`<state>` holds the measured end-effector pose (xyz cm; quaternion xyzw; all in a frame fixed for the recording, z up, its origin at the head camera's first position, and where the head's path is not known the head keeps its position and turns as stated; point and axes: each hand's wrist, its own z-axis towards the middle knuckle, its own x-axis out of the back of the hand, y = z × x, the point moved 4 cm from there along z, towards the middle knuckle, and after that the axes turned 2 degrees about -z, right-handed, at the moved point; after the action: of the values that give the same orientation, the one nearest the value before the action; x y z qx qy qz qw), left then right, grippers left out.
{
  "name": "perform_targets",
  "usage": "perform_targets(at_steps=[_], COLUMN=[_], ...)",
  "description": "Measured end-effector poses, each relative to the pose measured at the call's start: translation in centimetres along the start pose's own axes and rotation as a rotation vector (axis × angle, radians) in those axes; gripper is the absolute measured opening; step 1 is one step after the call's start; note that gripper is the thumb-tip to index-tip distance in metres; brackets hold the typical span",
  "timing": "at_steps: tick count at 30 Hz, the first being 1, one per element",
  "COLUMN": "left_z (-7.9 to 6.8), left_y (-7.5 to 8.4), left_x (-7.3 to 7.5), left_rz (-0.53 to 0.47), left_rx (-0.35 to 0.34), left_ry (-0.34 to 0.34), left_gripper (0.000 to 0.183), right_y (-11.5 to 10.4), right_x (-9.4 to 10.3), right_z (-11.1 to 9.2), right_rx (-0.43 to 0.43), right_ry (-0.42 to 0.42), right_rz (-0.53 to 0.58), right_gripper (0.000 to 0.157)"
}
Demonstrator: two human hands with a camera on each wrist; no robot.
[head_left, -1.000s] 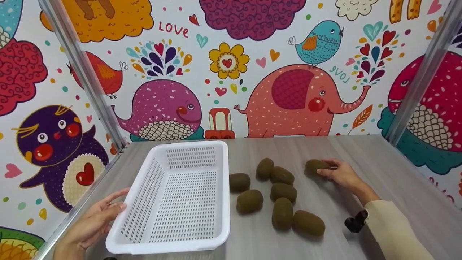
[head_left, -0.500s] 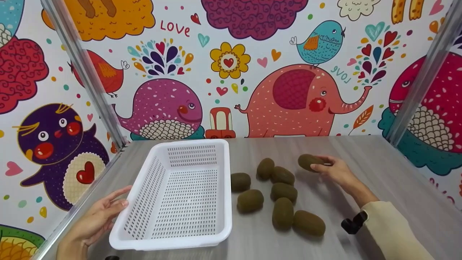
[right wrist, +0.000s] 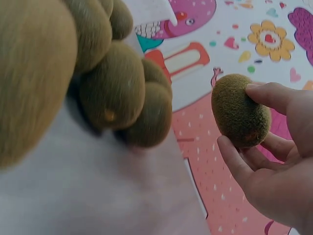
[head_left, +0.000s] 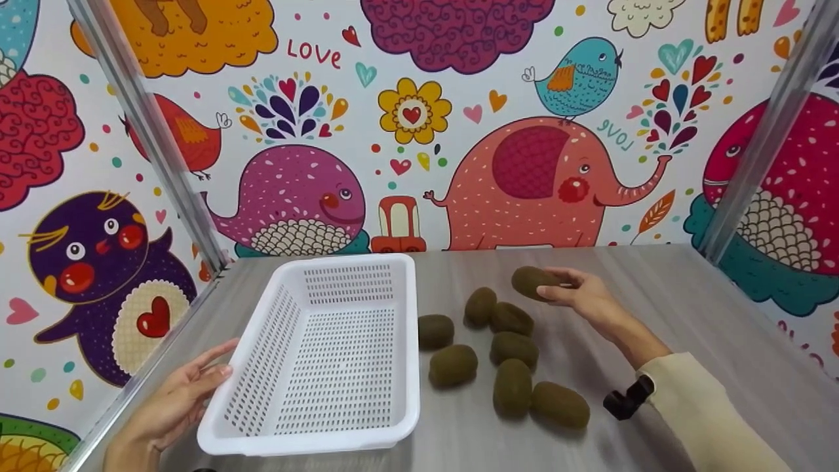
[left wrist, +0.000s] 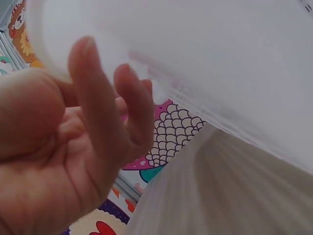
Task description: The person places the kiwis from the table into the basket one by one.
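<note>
My right hand pinches a brown fuzzy kiwi between thumb and fingers, above the far part of the table. The right wrist view shows this kiwi in the fingertips, apart from the others. Several more kiwis lie in a loose cluster to the right of a white perforated plastic basket. My left hand grips the basket's left rim, its thumb at the edge. Up close, bent fingers sit against the white wall. No kiwi lies inside the basket.
Grey wood-grain table lies under everything. A printed cartoon wall stands behind it, with metal posts at the corners. A dark wrist mount sticks out from the right sleeve.
My right hand has raised the kiwi and carried it leftward, towards the far side of the cluster. The left hand stays at the basket's rim, and the basket has barely shifted.
</note>
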<state>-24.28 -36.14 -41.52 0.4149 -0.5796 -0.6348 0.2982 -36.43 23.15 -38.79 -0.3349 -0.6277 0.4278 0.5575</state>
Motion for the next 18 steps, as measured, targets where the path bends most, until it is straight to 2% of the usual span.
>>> perform_targets(at_steps=[11,18], left_z=[0.0,0.2], left_y=[-0.2,-0.1], left_x=[-0.1,-0.2], left_rz=[-0.040,-0.087], left_rx=[-0.011,-0.025], left_ry=[-0.026,-0.053], left_gripper=[0.050,0.051], right_y=[-2.5,-4.9], right_x=[-1.8,-3.9], right_z=[0.1,0.9], right_rx=[0.031,0.068], right_ry=[-0.030,-0.063], right_rz=[-0.006,0.002], right_gripper=[0.070,0.065])
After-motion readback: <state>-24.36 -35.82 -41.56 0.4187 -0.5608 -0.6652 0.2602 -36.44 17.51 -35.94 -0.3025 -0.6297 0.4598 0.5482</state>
